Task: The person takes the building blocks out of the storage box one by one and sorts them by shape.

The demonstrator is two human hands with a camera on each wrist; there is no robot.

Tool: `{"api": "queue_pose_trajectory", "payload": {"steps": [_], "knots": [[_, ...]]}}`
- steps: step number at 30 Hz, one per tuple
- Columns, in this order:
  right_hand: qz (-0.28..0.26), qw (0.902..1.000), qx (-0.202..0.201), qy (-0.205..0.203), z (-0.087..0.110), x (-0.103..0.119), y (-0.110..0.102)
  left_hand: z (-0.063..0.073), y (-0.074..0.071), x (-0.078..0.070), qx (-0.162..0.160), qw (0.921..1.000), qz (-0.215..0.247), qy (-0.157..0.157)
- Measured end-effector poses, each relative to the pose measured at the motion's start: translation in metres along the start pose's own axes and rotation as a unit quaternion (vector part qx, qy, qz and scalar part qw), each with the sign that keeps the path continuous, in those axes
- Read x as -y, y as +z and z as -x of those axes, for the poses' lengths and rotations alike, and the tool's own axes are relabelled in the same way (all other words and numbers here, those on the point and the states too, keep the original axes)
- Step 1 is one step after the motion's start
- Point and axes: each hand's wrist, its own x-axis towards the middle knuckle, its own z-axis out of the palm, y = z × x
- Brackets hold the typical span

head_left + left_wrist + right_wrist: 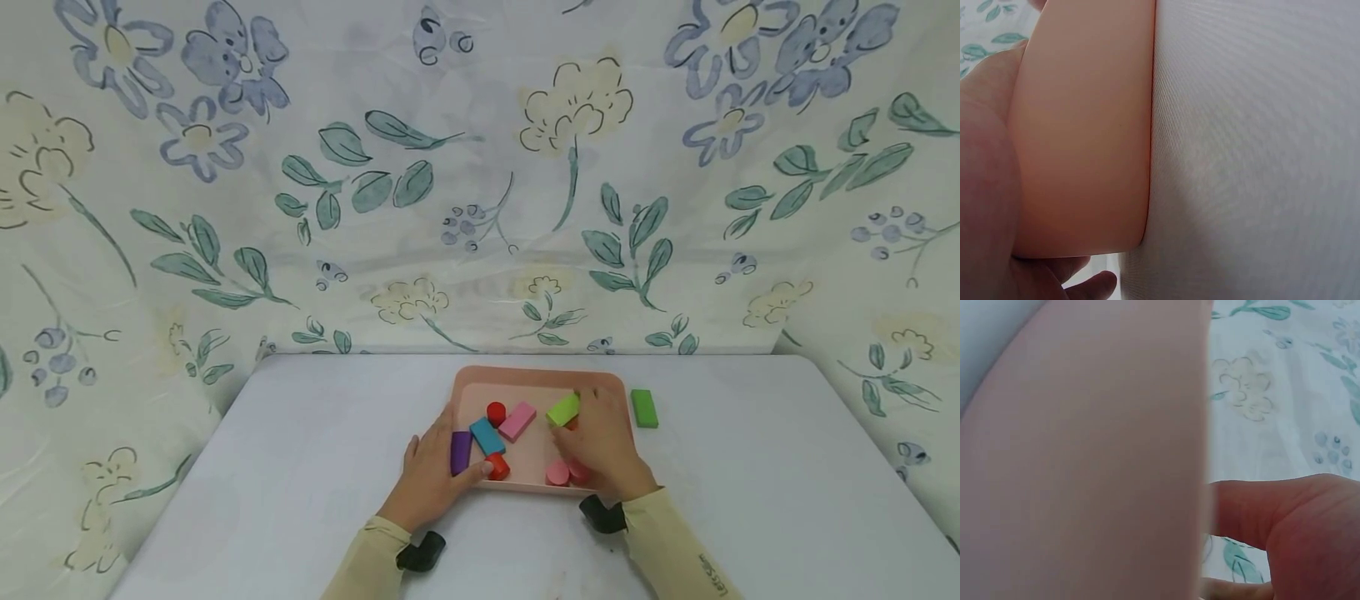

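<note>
Left hand (429, 475) grips tray (540, 373), right hand (602, 437) apparently pinches lime block (564, 409), other blocks (517, 422) inside, green block (644, 408) outside, right of center.

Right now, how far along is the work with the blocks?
Looks done: the blue block and pink block lie in the tray. In hand: the right hand appears to pinch the lime block at the tray. Probably left, if the tray is being filled: the green block, outside it on the table.
</note>
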Motion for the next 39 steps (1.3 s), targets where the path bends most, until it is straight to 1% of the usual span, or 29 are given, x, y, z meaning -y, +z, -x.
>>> {"api": "queue_pose_trajectory", "payload": {"steps": [4, 10, 16, 27, 33, 39], "knots": [[-0.008, 0.9999, 0.008, -0.011, 0.001, 0.000, -0.004, 0.000, 0.000, 0.000, -0.001, 1.0000, -0.004, 0.002], [-0.035, 0.9990, 0.019, -0.022, 0.002, -0.004, -0.009, 0.001, -0.001, 0.000, 0.000, 1.0000, -0.002, 0.002], [-0.051, 0.9979, 0.017, -0.036, 0.004, -0.007, -0.016, 0.000, -0.001, -0.001, 0.002, 1.0000, 0.002, 0.001], [-0.009, 0.9972, 0.006, -0.074, 0.005, -0.011, -0.021, 0.001, 0.000, 0.000, 0.003, 1.0000, -0.002, -0.003], [-0.005, 0.9963, 0.016, -0.084, 0.006, -0.011, -0.024, 0.000, 0.000, 0.000, 0.001, 0.9999, -0.008, -0.007], [0.002, 0.9959, 0.026, -0.086, 0.007, -0.010, -0.027, 0.000, 0.000, -0.001, 0.002, 0.9999, -0.008, -0.007]]}}
